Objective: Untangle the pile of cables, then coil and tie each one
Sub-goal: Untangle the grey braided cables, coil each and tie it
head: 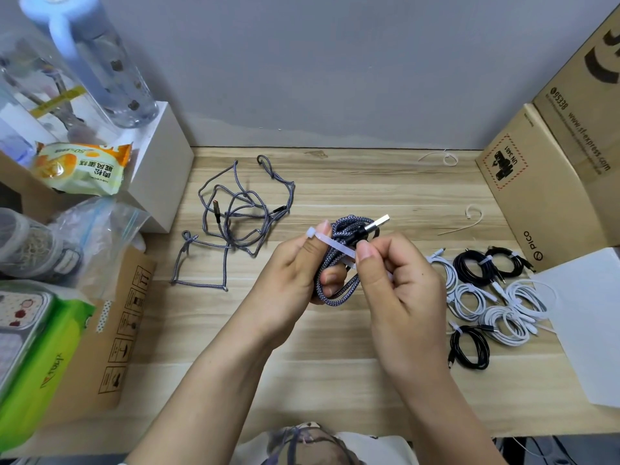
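Observation:
A coiled grey braided cable (339,283) with a silver USB plug sticking up is held above the middle of the wooden table (369,182). My left hand (295,266) grips the coil and pins one end of a white cable tie (330,243) with its thumb. My right hand (399,280) pinches the tie's other end against the coil. A loose, tangled grey braided cable (235,216) lies on the table to the left, behind my hands. Several coiled and tied white and black cables (486,303) lie at the right.
Cardboard boxes (550,182) stand at the right, with a white sheet (590,317) in front of them. Two loose ties (469,216) lie at the back right. At the left are a white box (161,169), a water bottle (100,62), a snack packet, plastic bags and a flat cardboard box (110,327).

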